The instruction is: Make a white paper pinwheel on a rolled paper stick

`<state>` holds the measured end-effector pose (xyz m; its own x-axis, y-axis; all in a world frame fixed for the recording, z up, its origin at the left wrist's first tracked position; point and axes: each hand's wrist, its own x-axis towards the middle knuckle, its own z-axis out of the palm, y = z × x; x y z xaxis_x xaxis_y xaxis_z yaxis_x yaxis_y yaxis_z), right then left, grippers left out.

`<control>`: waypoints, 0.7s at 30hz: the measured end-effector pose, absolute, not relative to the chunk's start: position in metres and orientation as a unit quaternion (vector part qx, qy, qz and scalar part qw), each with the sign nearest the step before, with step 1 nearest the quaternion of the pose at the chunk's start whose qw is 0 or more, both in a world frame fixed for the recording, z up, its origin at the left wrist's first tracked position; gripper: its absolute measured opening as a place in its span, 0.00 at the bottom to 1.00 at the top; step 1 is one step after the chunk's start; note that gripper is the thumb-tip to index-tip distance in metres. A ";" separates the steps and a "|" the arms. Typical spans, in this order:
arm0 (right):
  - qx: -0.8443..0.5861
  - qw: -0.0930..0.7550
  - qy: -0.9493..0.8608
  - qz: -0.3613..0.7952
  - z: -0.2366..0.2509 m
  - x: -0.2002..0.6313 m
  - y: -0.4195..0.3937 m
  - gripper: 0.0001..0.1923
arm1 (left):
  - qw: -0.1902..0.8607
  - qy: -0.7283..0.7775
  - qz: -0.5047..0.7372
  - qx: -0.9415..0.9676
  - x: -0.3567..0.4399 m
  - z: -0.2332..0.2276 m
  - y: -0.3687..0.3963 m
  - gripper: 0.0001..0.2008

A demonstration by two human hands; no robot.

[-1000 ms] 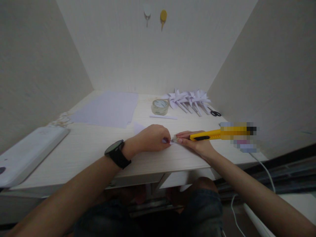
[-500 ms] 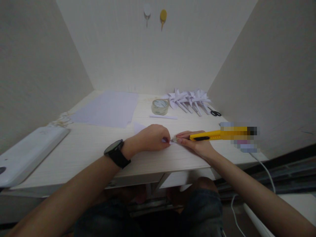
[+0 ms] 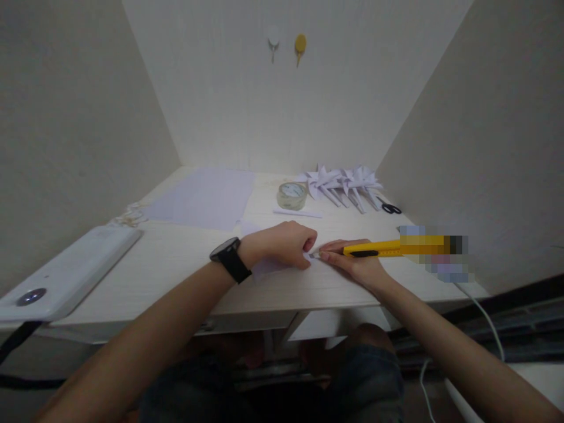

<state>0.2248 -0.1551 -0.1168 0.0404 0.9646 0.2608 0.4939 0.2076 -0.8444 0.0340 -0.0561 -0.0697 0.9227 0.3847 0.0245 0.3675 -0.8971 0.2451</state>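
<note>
My left hand (image 3: 284,244), with a black watch (image 3: 230,258) on the wrist, presses down on a small piece of pale paper (image 3: 268,267) on the light wooden table (image 3: 176,264). My right hand (image 3: 355,261) grips a yellow utility knife (image 3: 379,248), whose tip touches the paper just beside my left fingertips. The knife's rear end is blurred out.
Sheets of pale paper (image 3: 205,197) lie at the back left. A roll of clear tape (image 3: 291,195), a paper strip (image 3: 297,213), several paper pinwheels (image 3: 343,182) and black scissors (image 3: 391,208) lie at the back right. A white device (image 3: 66,273) lies at the left edge.
The camera view shifted a little, so the scene sits more to the right. My left hand has turned slightly on the paper; the knife stays at the same spot on it.
</note>
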 end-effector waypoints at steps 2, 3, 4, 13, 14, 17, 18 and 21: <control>-0.571 0.436 -0.645 0.260 -0.115 0.224 -0.156 0.09 | 0.139 0.204 0.010 0.969 0.037 -0.064 -0.055 0.13; -0.570 0.434 -0.648 0.258 -0.114 0.224 -0.156 0.08 | 0.142 0.206 -0.001 0.968 0.039 -0.061 -0.054 0.13; -0.569 0.434 -0.650 0.256 -0.114 0.224 -0.156 0.08 | 0.139 0.205 -0.011 0.969 0.041 -0.059 -0.055 0.14; -0.565 0.435 -0.652 0.259 -0.112 0.222 -0.156 0.10 | 0.065 0.223 -0.084 0.969 0.051 -0.044 -0.064 0.28; -0.564 0.437 -0.652 0.260 -0.112 0.222 -0.156 0.09 | 0.066 0.227 -0.089 0.968 0.051 -0.043 -0.063 0.30; -0.563 0.436 -0.653 0.259 -0.112 0.223 -0.156 0.09 | 0.090 0.222 -0.123 0.963 0.050 -0.040 -0.055 0.34; -0.563 0.435 -0.654 0.258 -0.112 0.223 -0.156 0.09 | 0.100 0.218 -0.136 0.961 0.050 -0.039 -0.052 0.33; -0.561 0.437 -0.654 0.258 -0.112 0.223 -0.155 0.09 | 0.126 0.208 -0.156 0.957 0.051 -0.039 -0.042 0.28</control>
<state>0.2228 -0.1554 -0.1118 0.0114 0.9596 0.2813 0.5091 0.2365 -0.8276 0.0508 -0.0421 -0.0394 0.8652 0.3587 -0.3505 0.4370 -0.8820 0.1762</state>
